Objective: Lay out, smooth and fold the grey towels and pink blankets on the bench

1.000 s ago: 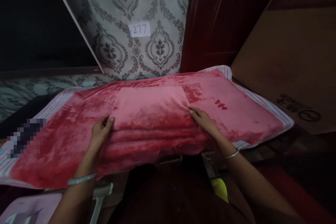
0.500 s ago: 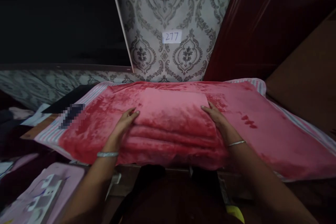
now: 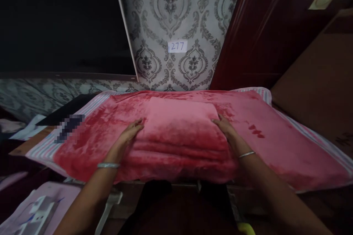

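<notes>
A folded red plush cloth (image 3: 180, 132) lies in a thick stack on a larger red plush blanket (image 3: 278, 143) spread over a table. My left hand (image 3: 128, 136) rests against the stack's left side, fingers stretched along it. My right hand (image 3: 228, 129) presses the stack's right side, fingers flat and together. Both wrists wear thin silver bangles. Neither hand has the cloth lifted.
A striped sheet edge (image 3: 49, 143) shows under the blanket. Patterned grey wallpaper with a paper tag reading 277 (image 3: 177, 46) stands behind. A dark red door (image 3: 264, 29) and a brown cardboard box (image 3: 322, 84) are to the right. A pink item (image 3: 41, 205) lies lower left.
The view shifted left and then settled. Both hands moved up along the sides of the folded stack and stay pressed against it.
</notes>
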### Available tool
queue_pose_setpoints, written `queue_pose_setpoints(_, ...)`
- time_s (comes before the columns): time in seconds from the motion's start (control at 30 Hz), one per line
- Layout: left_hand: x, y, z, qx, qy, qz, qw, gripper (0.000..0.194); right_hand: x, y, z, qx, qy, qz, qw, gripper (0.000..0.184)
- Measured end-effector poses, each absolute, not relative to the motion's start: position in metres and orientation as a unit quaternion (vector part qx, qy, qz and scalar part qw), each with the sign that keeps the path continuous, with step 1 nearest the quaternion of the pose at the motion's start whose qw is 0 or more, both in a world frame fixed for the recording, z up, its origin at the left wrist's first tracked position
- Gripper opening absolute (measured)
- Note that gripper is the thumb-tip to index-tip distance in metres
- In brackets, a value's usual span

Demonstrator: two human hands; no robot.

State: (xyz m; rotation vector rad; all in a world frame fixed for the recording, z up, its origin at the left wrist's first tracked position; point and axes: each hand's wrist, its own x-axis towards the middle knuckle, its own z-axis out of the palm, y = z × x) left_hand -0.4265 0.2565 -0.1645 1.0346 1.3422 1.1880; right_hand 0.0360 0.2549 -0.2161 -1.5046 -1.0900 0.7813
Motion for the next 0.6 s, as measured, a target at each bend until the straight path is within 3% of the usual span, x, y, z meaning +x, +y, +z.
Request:
queue_pose_setpoints(0.2, -0.427, 0.270, -0.165, 0.421, 0.538, 0.454, 0.572, 0.037, 0.018, 0.250, -0.226, -0.585, -0.450, 0.365, 0.568, 0.051)
queue_pose_setpoints(0.6, -0.393, 0.327, -0.131, 0.627, 0.589, 0.383, 0.338, 0.043, 0.000, 0.242, -0.208, -0.492, -0.449, 0.409, 0.624, 0.052)
